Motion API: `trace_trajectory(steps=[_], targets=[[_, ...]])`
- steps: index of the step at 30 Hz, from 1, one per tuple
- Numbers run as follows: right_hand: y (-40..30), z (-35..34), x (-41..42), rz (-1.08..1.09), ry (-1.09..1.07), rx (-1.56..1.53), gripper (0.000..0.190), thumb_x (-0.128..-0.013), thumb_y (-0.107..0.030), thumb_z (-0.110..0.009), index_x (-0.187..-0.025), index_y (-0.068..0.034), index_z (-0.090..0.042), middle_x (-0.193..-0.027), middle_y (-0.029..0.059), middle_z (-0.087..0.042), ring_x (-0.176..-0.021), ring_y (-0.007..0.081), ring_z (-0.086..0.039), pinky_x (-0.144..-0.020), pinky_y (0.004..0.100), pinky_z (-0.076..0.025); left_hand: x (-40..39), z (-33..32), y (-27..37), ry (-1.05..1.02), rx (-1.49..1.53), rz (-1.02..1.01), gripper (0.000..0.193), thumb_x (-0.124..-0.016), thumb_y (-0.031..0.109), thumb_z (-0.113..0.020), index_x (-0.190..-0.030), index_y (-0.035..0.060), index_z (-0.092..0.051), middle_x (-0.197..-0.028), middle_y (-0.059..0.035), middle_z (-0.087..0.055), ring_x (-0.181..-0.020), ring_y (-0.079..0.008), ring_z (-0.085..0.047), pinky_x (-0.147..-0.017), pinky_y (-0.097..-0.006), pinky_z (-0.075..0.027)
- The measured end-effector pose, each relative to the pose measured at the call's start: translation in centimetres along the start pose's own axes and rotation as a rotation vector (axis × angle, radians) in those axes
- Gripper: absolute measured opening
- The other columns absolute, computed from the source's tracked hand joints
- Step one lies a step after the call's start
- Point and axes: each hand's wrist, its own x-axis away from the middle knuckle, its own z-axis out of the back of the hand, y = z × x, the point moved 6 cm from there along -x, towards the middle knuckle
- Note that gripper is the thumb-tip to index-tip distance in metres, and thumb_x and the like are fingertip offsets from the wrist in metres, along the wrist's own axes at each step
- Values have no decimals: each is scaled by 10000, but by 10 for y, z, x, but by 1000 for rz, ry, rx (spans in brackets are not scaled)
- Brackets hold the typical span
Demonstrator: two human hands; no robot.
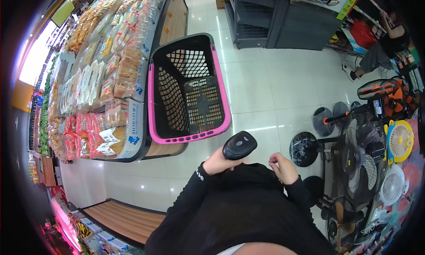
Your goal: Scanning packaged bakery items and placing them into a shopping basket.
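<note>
My left hand (pixel 217 162) is closed around the handle of a black handheld barcode scanner (pixel 239 145), held up in front of my body. To its right, my right hand (pixel 285 168) holds nothing that I can see; its fingers are loosely bent and apart from the thumb. Beyond the scanner stands a black plastic shopping basket (pixel 202 102) with a pink rim, and nothing is seen inside it. The basket is beside a display of packaged bread (pixel 127 69) in clear bags.
Several electric fans (pixel 362 162) with round bases crowd the right side. A dark shelf unit (pixel 252 19) stands ahead across the tiled floor. A person (pixel 382 52) sits at the upper right. Low wood-look shelving (pixel 123 220) lies at the lower left.
</note>
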Motion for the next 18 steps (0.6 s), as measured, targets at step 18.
trace_trajectory(steps=[18], targets=[[36,101,-184,48,-227,69,370,-731,-65,-547,-1087,-42,-446,-971,144,-531,-815,250,-557,-711,310,-437,-169,24,106,277,338,-223,130,-710,54,-598,-802,24,-512,-638,9,-513,-546,-60,-492,-505,-211,-409]])
